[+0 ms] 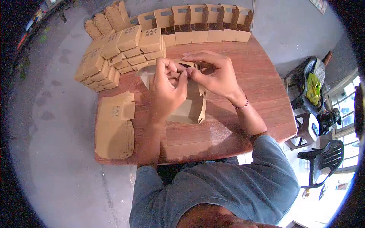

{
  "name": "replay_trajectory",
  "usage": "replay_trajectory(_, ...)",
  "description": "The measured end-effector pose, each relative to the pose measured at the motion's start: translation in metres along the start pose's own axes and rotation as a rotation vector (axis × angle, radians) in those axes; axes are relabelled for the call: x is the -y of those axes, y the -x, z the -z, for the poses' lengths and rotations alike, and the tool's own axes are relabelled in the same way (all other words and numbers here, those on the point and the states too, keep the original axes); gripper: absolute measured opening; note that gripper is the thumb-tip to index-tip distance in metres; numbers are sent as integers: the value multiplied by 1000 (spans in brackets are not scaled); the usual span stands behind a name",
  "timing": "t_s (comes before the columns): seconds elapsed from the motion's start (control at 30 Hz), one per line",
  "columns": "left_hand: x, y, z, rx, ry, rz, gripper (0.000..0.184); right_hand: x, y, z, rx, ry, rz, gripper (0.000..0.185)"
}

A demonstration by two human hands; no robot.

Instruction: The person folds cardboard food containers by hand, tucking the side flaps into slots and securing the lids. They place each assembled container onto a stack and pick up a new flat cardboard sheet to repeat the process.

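Note:
A partly folded brown cardboard box [190, 108] lies on the wooden table [228, 140], below and between my hands. My left hand [169, 81] is at its far left part, with thumb and fingers pinched together on the cardboard. Across from it, my right hand [213, 72] has its thumb and fingers closed on the box's far edge. The thumbs nearly meet there. My fingers hide the exact spot they press. A flat stack of unfolded cardboard [114, 127] rests at the table's near left.
Closed printed boxes [95, 62] are piled at the far left. A row of open cartons with handle holes [199, 19] lines the far edge, beside several brown paper bundles [116, 17]. Right of the table are a white stool [306, 129] and a black chair [327, 161].

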State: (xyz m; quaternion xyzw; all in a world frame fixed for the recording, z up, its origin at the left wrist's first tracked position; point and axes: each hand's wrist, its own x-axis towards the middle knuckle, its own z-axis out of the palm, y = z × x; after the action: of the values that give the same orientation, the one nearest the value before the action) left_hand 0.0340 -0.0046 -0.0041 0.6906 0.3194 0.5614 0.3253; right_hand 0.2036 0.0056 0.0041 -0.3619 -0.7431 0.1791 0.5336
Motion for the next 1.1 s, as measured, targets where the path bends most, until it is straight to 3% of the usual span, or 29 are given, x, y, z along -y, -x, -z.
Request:
replay_trajectory(0.1,-3,1,-2,-6,-127,-17,29,1,0,-3,11,-33,-15,31)
replay_trajectory(0.17,4,0,-6,-119,-160,-192,24,7,2,-4,18,-81,-30,31)
replay_trajectory(0.3,4,0,-5,-143,-155,-215,28,13,2,-2,119,-196,-157,27)
replay_trajectory(0.37,-9,3,2,-80,-120,0,32,13,0,3,111,-197,-164,27)
replay_trajectory(0.4,-17,4,6,-80,-119,-1,32,15,-3,9,80,-169,-171,27)
replay_trajectory(0.5,-24,8,27,-209,-191,0,35,9,-10,29,-1,-157,-175,28)
replay_trajectory(0.57,-17,10,46,-434,-216,-263,39,7,-12,42,-65,-254,-154,28)
replay_trajectory(0.67,-21,-3,61,-508,-165,-288,41,4,-16,56,-92,-322,-130,28)
replay_trajectory(0.73,-15,-8,67,-428,-69,-200,47,0,-15,61,-85,-321,-122,27)
replay_trajectory(0.8,-2,-12,71,-198,536,54,49,-2,-15,61,-70,-367,-69,26)
replay_trajectory(0.83,3,-12,70,-205,535,51,49,-1,-14,61,-63,-369,-66,26)
replay_trajectory(0.9,10,-13,64,-7,683,224,55,1,-11,61,25,-381,-6,25)
replay_trajectory(0.93,9,-9,63,-11,682,224,55,2,-10,60,29,-384,-6,25)
replay_trajectory(1.0,5,-2,60,49,236,129,50,4,-10,58,41,-323,96,26)
replay_trajectory(1.1,3,-5,53,-97,285,218,47,3,-11,56,27,-349,69,25)
